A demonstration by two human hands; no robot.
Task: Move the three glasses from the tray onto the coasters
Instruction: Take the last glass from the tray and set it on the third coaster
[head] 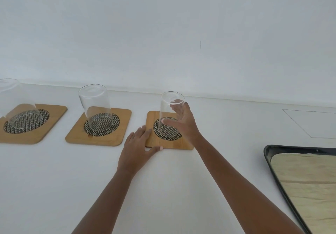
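The right hand (181, 123) curled loosely around the right glass (170, 114), which stood on the right coaster (169, 143); whether it gripped, I cannot tell. The left hand (138, 143) lay flat, fingers spread, on that coaster's corner. Two more glasses (96, 106) stood on coasters (99, 134) leftward; the tray (269, 153) lay right.

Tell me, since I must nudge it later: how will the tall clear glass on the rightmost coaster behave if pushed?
The tall clear glass is narrow for its height, so probably tippy. Its smooth walls look slippery and fragile. The square bamboo coaster may slide with it.
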